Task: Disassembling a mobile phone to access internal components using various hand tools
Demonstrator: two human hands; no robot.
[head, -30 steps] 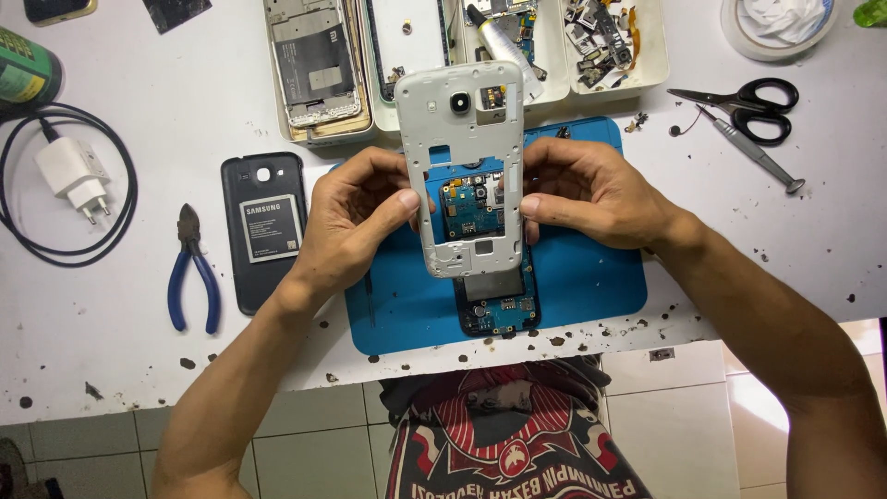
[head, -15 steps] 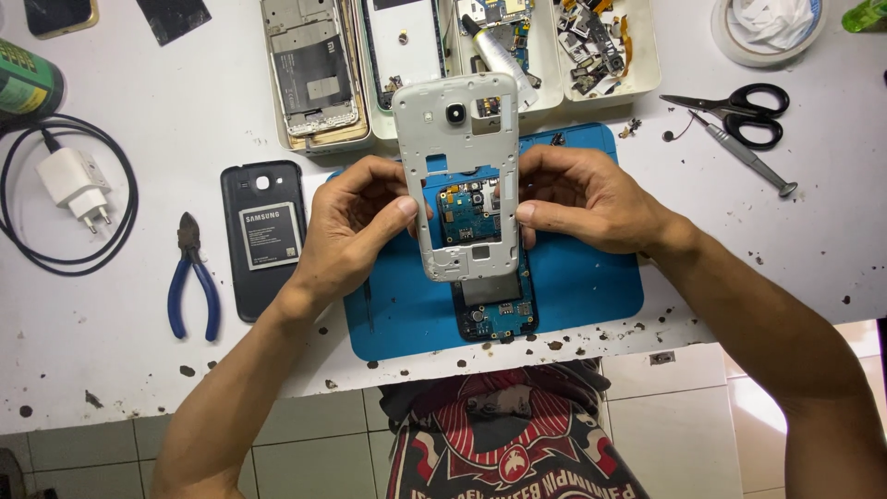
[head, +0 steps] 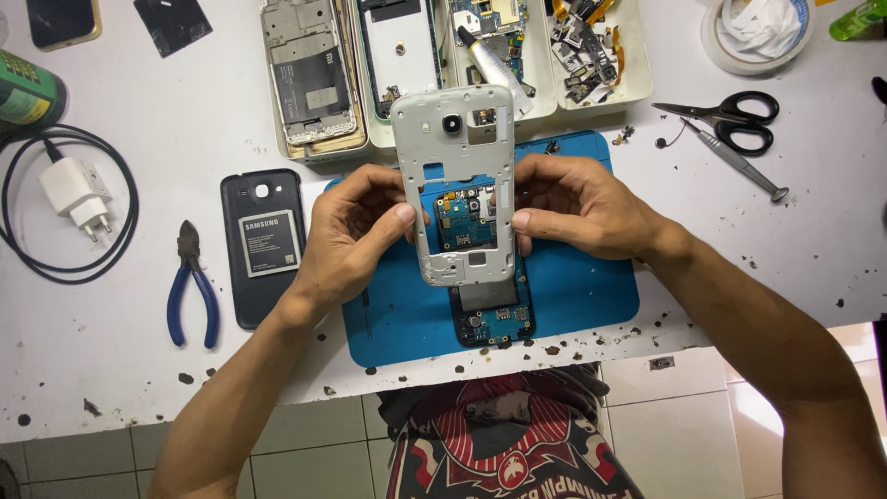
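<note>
Left hand (head: pixel 356 231) and right hand (head: pixel 577 205) pinching the side edges of a grey frame (head: pixel 457 148), lifted over the phone (head: pixel 490 310) (circuit board showing through) on a blue mat (head: pixel 582 296), pliers (head: pixel 191 286) and black cover (head: pixel 261 245) off left, scissors (head: pixel 735 115) far right.

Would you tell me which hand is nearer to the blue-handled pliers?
Left. The left hand holds the phone frame just right of the pliers; the right hand is beyond the frame.
</note>
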